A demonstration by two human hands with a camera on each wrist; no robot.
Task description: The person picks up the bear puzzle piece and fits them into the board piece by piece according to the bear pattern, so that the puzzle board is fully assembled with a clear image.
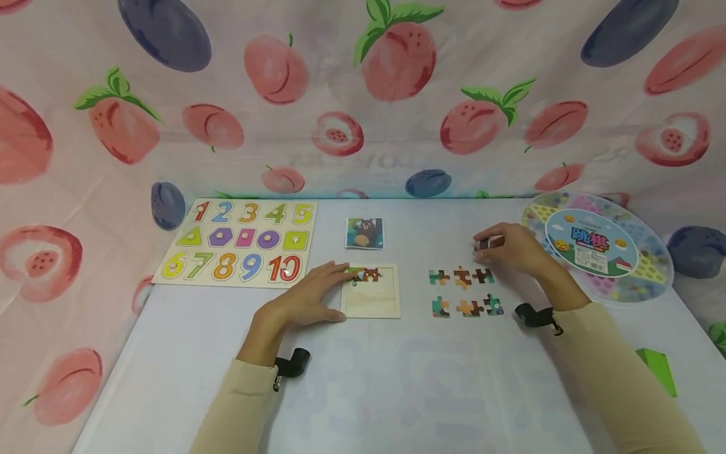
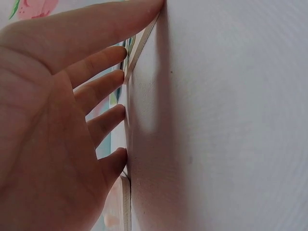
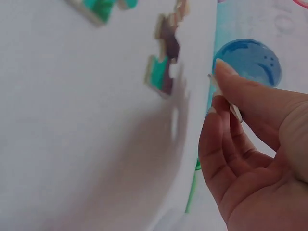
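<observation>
My left hand (image 1: 306, 296) rests at the left side of a shallow wooden puzzle tray (image 1: 371, 304), fingers extended, the thumb by its near left corner. Joined puzzle pieces (image 1: 371, 275) with part of a brown bear lie along the tray's top edge. To the right, my right hand (image 1: 516, 249) pinches a small puzzle piece (image 3: 236, 113) between thumb and fingers, above the table; its picture is mostly hidden. Just below that hand, several loose pieces lie in two rows, an upper one (image 1: 462, 276) and a lower one (image 1: 469, 309), in teal, brown and orange.
A bear picture card (image 1: 365, 233) lies behind the tray. On the left is a number-and-shape board (image 1: 232, 225), close to my left hand. A round Chinese checkers set (image 1: 592, 243) sits beyond my right wrist. A green block (image 1: 658, 371) lies beside the right sleeve.
</observation>
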